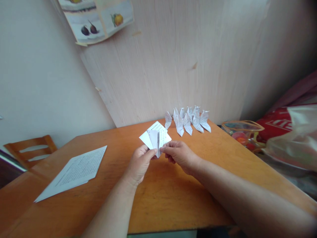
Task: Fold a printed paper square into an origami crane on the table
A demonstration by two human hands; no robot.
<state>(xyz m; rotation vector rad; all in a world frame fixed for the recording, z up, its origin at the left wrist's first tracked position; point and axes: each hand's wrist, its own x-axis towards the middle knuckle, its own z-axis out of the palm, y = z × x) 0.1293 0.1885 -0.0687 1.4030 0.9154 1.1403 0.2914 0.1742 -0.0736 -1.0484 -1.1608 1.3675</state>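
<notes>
A partly folded sheet of printed paper (154, 137) is held up over the middle of the table, its flaps fanned out at the top and narrowing to a point below. My left hand (141, 162) pinches it near the lower point, thumb on the front face. On the other side, my right hand (180, 155) grips the same lower part between thumb and fingers. Both hands are closed on the paper; the fingers behind it are partly hidden. Beyond it, several folded paper birds (187, 124) made of printed paper stand grouped at the back of the table.
A stack of printed sheets (76, 172) lies on the left of the wooden table (116, 198). A wooden chair (32, 152) stands beyond the left edge. Bags (292, 135) and a clear container with colourful things (242, 132) sit past the right edge. A wall is behind.
</notes>
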